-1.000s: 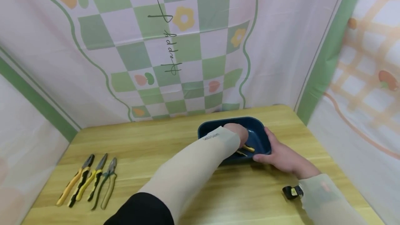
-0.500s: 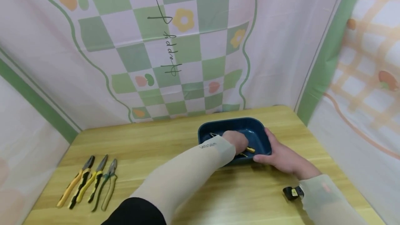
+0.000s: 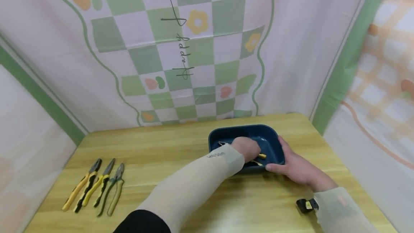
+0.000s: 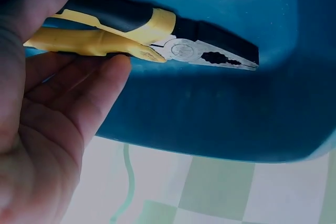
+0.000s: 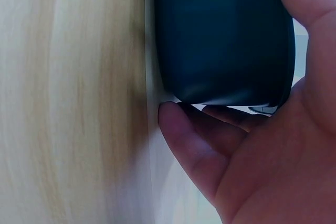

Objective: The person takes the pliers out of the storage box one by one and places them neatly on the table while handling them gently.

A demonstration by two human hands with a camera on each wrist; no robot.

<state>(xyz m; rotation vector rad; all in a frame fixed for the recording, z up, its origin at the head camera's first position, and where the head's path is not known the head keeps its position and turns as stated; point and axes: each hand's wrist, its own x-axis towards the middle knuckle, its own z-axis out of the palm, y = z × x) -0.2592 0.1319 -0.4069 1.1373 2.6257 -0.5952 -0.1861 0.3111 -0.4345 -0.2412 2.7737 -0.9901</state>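
Observation:
A dark blue plastic bin [image 3: 240, 128] stands toward the right rear of the wooden table. My left hand [image 3: 246, 148] reaches inside it and holds a pair of combination pliers [image 4: 181, 51] by their yellow-and-black handles. In the left wrist view the thumb lies over one handle, with fingertips under the other. The pliers' metal nose points along the bin, its jaws closed or nearly so. At the bin's right end, my right hand [image 3: 295, 168] grips the outside, thumb at the front corner and fingers round the far side. The right wrist view shows the bin's outer wall [image 5: 226, 40] between thumb and fingers.
On the table's left lie three pliers side by side: orange-and-black ones [image 3: 84, 184], yellow-and-black ones [image 3: 100, 182] and green-handled ones [image 3: 113, 189]. A patterned curtain [image 3: 200, 64] hangs behind the table. A small black device [image 3: 306, 205] sits by the right wrist.
My left hand has drawn slightly toward the near side of the bin, and the pliers' nose has come into view. The right hand keeps its grip. The head view has shifted a little.

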